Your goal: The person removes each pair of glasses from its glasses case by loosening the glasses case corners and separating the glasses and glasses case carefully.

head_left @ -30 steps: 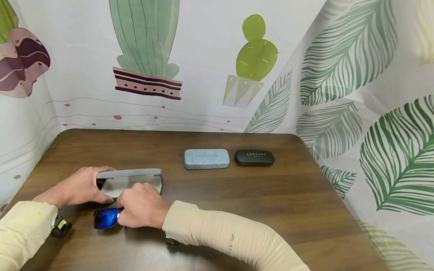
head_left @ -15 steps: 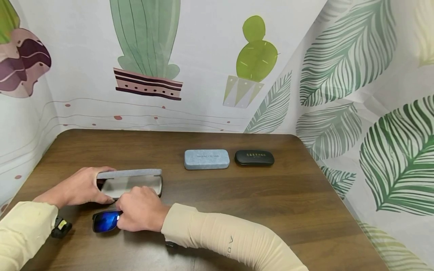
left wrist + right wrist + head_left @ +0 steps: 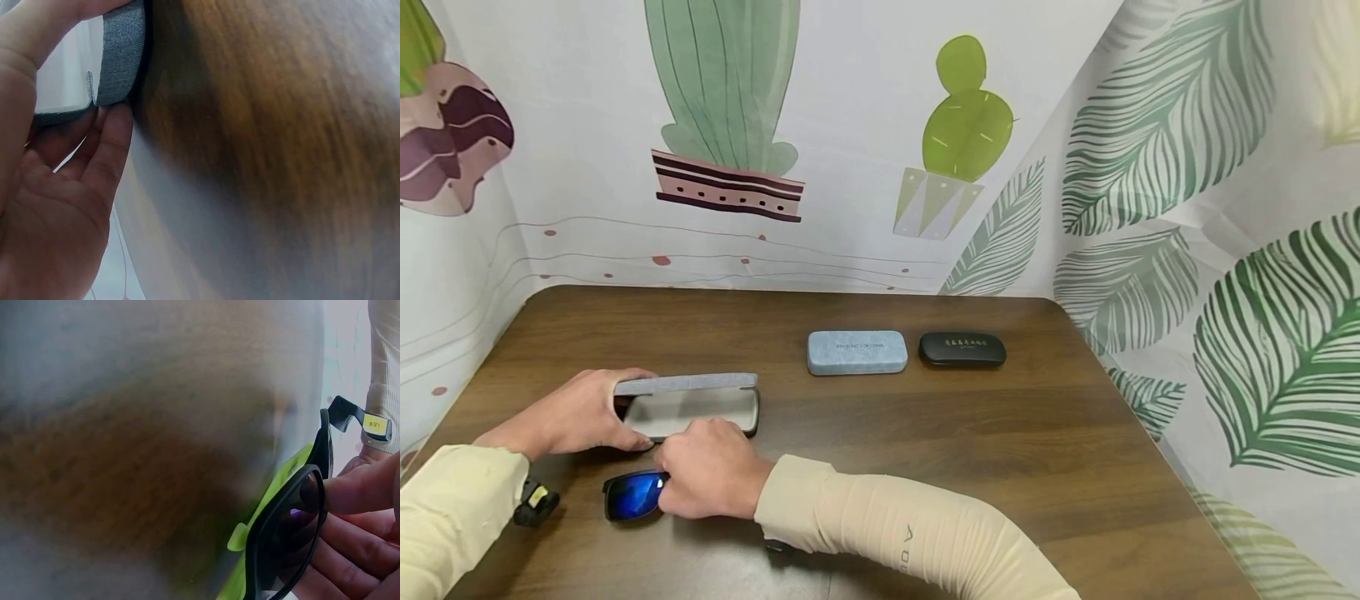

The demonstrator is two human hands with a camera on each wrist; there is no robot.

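Observation:
My left hand (image 3: 580, 408) grips the left end of a grey fabric glasses case (image 3: 700, 407), whose lid is raised and whose pale lining shows. In the left wrist view, fingers and thumb bracket the end of that case (image 3: 120, 56) at its hinge. Just in front of the case, my right hand (image 3: 709, 468) pinches a pair of sunglasses (image 3: 634, 497) with blue mirrored lenses. The right wrist view shows their black frame (image 3: 252, 559) and a lime-green temple (image 3: 258, 512), thumb and fingers on either side of a lens. In the head view this hand covers the other lens.
A light blue glasses case (image 3: 857, 353) and a black glasses case (image 3: 962, 350) lie closed side by side toward the back of the wooden table (image 3: 1022, 442). Behind the table hangs a white cloth (image 3: 850, 108) printed with cacti and leaves.
My right hand has drawn the sunglasses slightly toward me, away from the grey case, so more of its inside shows. The left hand and the case have stayed put.

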